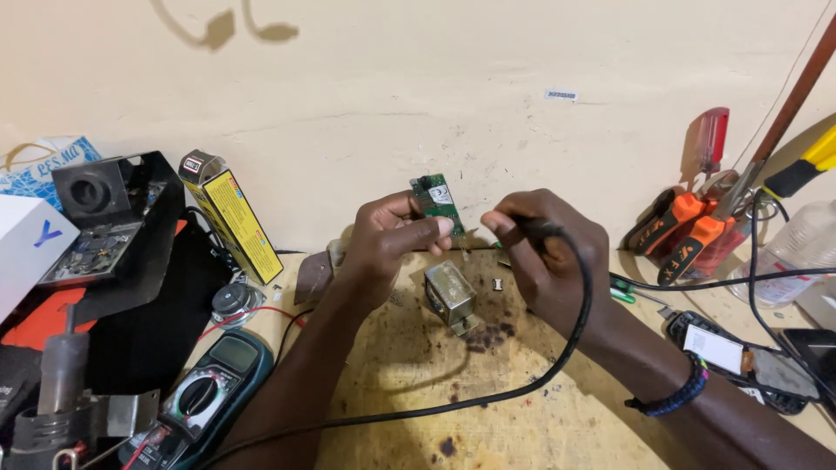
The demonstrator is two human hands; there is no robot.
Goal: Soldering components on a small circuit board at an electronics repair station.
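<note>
Head view shows the left hand (pixel 389 239) pinching a small green circuit board (pixel 438 202) upright above the scorched wooden bench (pixel 488 409), seemingly to expose its edge; the right hand (pixel 547 252), fingers closed, grips a black-corded tool (pixel 542 230) beside it; a metal block (pixel 450 294) sits below.

Yellow-black box (pixel 230 213) leaning left; multimeter's grey screen (pixel 233 352); small wall label (pixel 562 94).

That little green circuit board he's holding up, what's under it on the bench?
Below the green circuit board sits a small metal box on the stained wooden bench. The left hand hides the board's lower left part.
</note>
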